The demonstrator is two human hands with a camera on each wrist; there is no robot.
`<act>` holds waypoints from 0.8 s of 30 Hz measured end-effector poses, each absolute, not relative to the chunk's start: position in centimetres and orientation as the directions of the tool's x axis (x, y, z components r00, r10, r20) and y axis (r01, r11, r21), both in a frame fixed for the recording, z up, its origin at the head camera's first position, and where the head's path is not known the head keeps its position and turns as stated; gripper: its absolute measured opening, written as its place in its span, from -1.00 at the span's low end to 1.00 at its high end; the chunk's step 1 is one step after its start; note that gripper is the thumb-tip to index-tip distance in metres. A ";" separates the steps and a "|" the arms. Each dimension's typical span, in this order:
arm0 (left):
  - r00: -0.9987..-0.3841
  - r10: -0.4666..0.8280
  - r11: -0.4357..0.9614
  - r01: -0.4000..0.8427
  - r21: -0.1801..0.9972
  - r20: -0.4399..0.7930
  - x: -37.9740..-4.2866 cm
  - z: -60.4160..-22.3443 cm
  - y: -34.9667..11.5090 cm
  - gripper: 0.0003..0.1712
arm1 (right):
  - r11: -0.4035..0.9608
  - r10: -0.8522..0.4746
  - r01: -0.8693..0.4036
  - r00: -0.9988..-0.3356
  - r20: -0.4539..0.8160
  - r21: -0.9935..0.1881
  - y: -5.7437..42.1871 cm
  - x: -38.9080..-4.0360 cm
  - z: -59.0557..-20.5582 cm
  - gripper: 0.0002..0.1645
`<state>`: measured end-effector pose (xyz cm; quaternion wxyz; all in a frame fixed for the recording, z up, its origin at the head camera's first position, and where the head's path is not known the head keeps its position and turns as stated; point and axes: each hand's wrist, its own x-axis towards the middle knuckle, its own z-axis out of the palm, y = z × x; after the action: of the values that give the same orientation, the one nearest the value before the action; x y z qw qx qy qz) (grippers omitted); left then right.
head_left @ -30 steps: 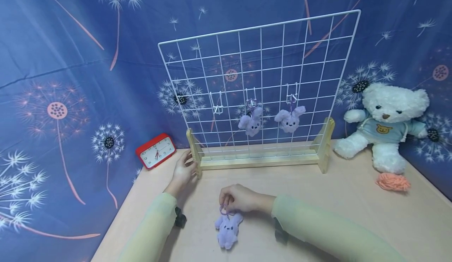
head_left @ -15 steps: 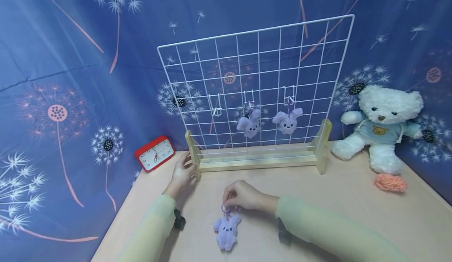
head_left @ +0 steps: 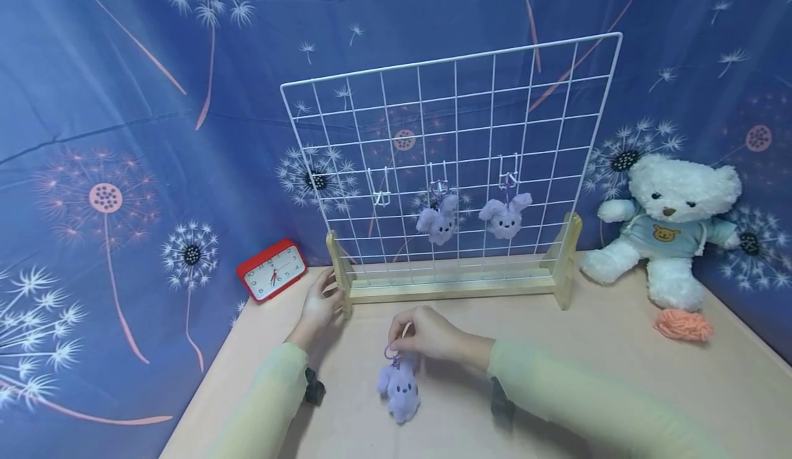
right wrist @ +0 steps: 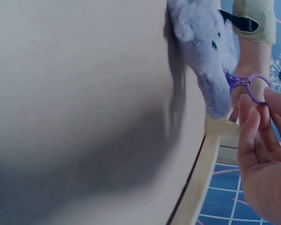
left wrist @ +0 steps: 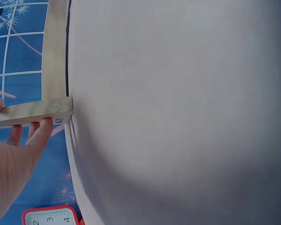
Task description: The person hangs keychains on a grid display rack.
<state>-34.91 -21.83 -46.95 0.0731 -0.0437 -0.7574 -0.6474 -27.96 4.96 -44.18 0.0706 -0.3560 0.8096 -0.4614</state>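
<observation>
My right hand pinches the purple ring of a lilac plush bunny keychain between thumb and fingertips. The bunny hangs from a short purple chain, its face turned toward the head camera, low over the front middle of the table. At the left end of the display rack, my left hand grips the wooden end support, thumb on one side and fingers on the other. Two similar bunny keychains, one in the middle and one to its right, hang from hooks on the white wire grid.
A bare white hook hangs on the grid's left part. A red alarm clock stands left of the rack. At the right sit a white teddy bear in a blue shirt and a coil of orange yarn. A dandelion-print cloth forms the backdrop.
My right hand has moved slightly forward and up, lifting the bunny, which has swung and turned a little. My left hand keeps its hold on the support.
</observation>
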 end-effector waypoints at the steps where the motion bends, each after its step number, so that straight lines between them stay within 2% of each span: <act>1: -0.985 -0.028 0.160 0.164 0.973 0.170 -34.9 -47.0 -21.8 -0.29 | 0.321 -0.637 -0.514 -0.739 0.220 -0.795 5.0 -28.0 -44.0 -0.83; 10: -0.985 0.006 0.166 0.172 0.971 0.174 -34.8 -46.7 -22.1 -0.29 | 0.321 -0.590 -0.458 -0.781 0.204 -0.829 5.0 -28.3 -42.3 -0.86; 24: -0.980 -0.022 0.171 0.192 0.967 0.198 -34.8 -46.9 -21.9 -0.27 | 0.249 -0.572 -0.532 -0.755 0.321 -0.809 5.3 -29.4 -40.3 -0.93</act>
<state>-34.83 -21.86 -46.91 0.0831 -0.0559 -0.7605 -0.6415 -29.42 5.26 -40.28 0.0198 -0.3495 0.7900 -0.5033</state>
